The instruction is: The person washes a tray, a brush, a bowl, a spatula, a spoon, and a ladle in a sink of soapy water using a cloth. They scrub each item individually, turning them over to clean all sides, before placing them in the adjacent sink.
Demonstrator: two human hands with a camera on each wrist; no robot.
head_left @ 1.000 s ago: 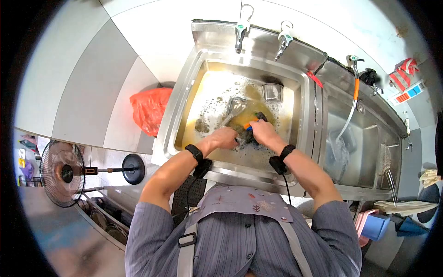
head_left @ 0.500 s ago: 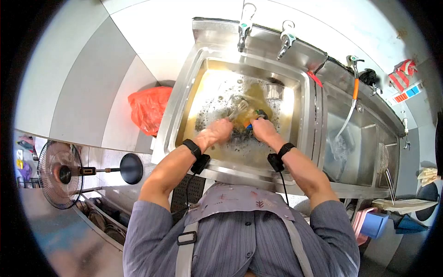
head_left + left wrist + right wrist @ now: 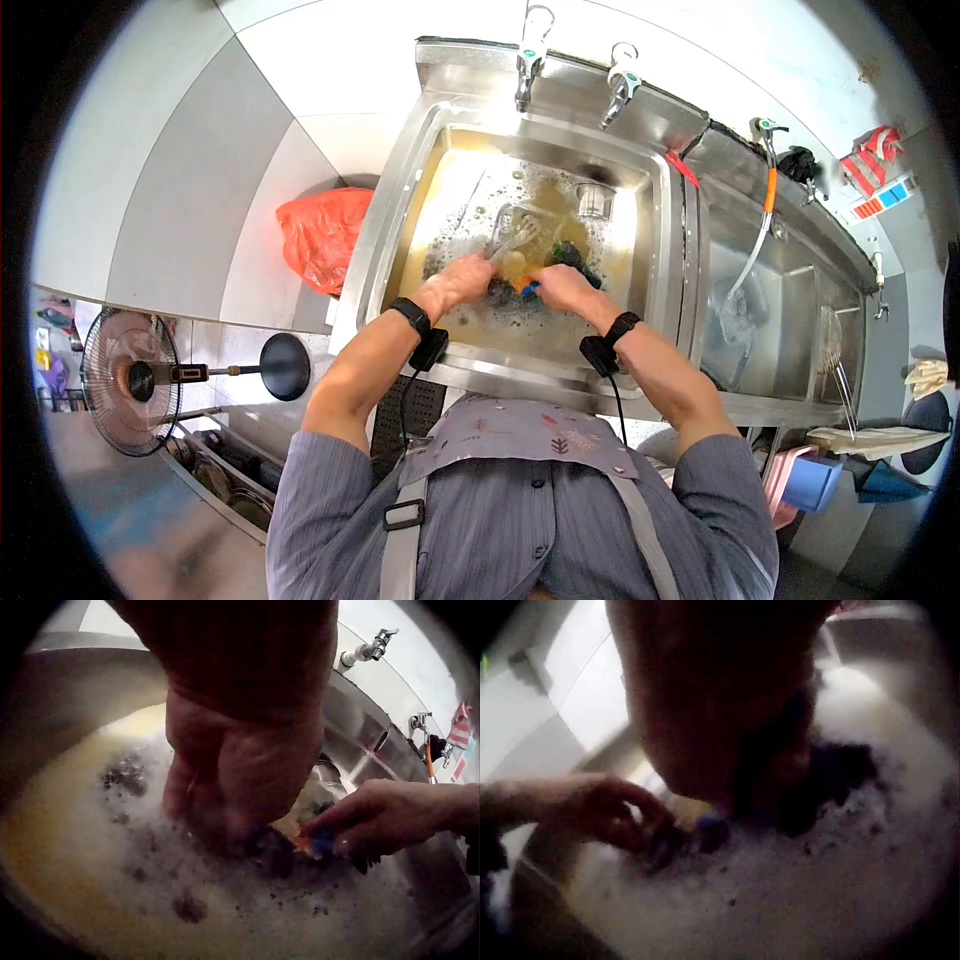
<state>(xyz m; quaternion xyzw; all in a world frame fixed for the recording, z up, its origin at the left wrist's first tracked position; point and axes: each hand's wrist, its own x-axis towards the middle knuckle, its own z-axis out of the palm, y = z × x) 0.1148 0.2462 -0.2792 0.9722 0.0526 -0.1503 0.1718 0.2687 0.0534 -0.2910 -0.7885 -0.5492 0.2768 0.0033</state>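
Observation:
Both hands work in a steel sink basin [image 3: 655,300] of murky, sudsy water. My left hand [image 3: 462,281] dips its fingertips into the suds, so I cannot tell what they hold. A pale, slotted utensil [image 3: 518,235] lies just beyond it, its handle running towards that hand. In the left wrist view, something dark [image 3: 270,851] lies at the left fingers. My right hand [image 3: 565,289] grips a small blue-and-orange thing [image 3: 530,287] at the water. A dark, wet clump [image 3: 568,254] with a bit of green shows behind its knuckles.
A steel cup [image 3: 595,200] sits at the basin's back right. Two taps [image 3: 526,75] stand above the basin. To the right, a second sink [image 3: 780,335] holds a hose [image 3: 755,262] and a wire utensil [image 3: 832,345]. A red plastic bag [image 3: 322,240] hangs at left.
My left hand has moved up and left, away from the right hand. The right hand has barely shifted. The slotted utensil shows more clearly, and the suds have drifted.

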